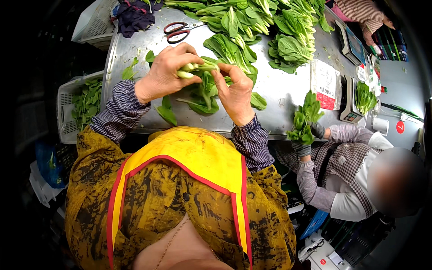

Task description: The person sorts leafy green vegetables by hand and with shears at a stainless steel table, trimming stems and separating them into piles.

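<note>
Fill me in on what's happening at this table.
A person holds a small bunch of leafy greens over a metal table, left hand wrapped around the stems, right hand pinching them. More greens are piled behind, beside red-handled scissors. To the right, a co-worker in gloves holds another bunch near a scale.

Both forearms, in checked sleeves, rise from the lower edge and angle inward, wrists bent. The left hand (165, 72) curls palm-down, its fingers (191, 60) wrapped closed around what it grips. The right hand (235, 90) stands close beside it, back of the hand toward the viewer, thumb and fingertips (221, 71) pinched together near the left hand's fingertips.
</note>
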Demonstrator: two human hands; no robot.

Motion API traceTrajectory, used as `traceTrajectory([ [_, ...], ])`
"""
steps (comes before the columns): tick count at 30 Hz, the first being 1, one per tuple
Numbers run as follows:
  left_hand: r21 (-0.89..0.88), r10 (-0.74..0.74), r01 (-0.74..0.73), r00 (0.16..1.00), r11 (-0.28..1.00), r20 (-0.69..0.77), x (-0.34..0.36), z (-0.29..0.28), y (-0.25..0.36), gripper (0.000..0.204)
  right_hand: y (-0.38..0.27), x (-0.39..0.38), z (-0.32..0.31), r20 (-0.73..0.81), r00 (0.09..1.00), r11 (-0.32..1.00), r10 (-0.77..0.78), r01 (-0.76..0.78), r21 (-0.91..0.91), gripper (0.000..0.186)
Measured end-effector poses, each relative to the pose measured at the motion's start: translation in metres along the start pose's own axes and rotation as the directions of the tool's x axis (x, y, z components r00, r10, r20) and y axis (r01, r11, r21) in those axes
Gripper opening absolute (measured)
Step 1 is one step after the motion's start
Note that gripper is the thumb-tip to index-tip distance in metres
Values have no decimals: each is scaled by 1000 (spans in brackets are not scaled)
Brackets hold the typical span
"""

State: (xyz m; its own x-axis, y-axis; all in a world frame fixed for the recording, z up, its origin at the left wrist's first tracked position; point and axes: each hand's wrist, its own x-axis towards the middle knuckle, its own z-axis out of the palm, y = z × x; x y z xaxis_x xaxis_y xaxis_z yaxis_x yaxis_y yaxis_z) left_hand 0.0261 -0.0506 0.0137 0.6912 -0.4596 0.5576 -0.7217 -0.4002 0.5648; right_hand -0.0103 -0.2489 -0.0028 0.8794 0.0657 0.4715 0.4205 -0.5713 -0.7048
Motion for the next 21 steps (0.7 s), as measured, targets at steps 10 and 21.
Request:
traceTrajectory([
  [10, 20, -268, 271, 959, 962, -90, -23, -10, -27, 21, -6, 23, 24, 28, 969, 965, -247, 242, 104, 16],
  [21, -718, -688, 557, 710, 417, 151, -35, -51, -43, 24, -7, 30, 40, 189, 982, 881, -1, -88, 464, 33],
])
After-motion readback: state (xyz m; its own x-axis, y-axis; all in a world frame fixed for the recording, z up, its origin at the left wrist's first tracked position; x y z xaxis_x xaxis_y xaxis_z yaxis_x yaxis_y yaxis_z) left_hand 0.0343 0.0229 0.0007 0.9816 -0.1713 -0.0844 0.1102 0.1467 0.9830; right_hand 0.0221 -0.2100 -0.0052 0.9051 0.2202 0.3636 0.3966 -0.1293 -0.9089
